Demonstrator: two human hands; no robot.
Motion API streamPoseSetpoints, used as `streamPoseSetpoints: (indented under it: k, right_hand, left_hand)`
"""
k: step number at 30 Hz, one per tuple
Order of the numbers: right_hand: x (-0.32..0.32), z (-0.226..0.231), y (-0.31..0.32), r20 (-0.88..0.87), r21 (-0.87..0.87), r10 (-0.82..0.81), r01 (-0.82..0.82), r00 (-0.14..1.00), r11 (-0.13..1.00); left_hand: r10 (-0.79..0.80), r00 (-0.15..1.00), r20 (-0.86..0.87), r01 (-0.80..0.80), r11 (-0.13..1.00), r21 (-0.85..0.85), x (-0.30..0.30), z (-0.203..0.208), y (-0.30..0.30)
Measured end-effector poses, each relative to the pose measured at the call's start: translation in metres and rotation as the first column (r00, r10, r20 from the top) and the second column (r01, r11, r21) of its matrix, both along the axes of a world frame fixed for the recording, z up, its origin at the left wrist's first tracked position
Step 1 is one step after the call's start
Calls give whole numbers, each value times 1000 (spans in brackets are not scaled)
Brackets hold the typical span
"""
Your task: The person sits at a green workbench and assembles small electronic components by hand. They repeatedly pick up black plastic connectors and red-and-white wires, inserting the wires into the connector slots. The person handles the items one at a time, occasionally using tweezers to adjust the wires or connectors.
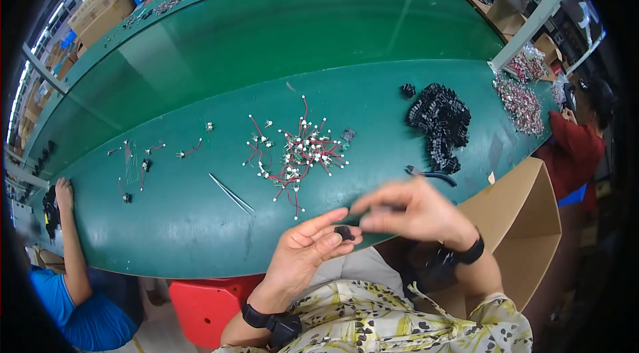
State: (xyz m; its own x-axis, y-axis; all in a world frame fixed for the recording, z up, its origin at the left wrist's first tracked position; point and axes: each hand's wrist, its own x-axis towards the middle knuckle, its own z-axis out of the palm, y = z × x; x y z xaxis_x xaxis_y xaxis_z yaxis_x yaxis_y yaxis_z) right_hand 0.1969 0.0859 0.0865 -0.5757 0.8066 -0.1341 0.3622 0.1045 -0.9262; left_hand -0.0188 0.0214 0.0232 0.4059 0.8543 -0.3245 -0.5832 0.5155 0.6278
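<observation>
My left hand [309, 240] is closed above the table's front edge, pinching a small black plastic part [345, 232] between thumb and fingers. Close by on its right hovers my right hand [419, 212], blurred by motion; its thumb and index finger look apart, with nothing visible between them. Beyond my hands lies a loose pile of short red wires with white connectors [306, 150]. A heap of similar black plastic parts [439, 120] sits to the right, with one single black part [407, 91] beside it. Metal tweezers [231, 193] lie left of my hands.
Dark-handled pliers [436, 176] rest below the black heap. Several loose wired pieces [145, 165] lie at left on the green table [160, 233]. An open cardboard box [526, 220] stands at right, a red stool [210, 306] at front. Co-workers sit at left [86, 306] and right [576, 137].
</observation>
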Motion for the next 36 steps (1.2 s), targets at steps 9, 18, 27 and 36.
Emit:
streamPoseSetpoints:
  k: [9,18,27,36]
  right_hand:
    - [-20,-37,84,378,545,-181,-60,908,837]
    - [-6,-20,53,-21,-202,-384,372,923,906]
    - [-11,-21,-7,-292,-105,-384,369,876,923]
    - [-5,-46,-49,-269,258,-285,354,920,899]
  left_hand:
    - [33,992,124,-34,999,7,-8,-22,-4]
    - [123,987,101,-126,992,25,5,-11,9]
    - [270,955,126,-271,963,-7,35,-4,15]
    - [186,976,116,-187,982,-7,40,-1,-2]
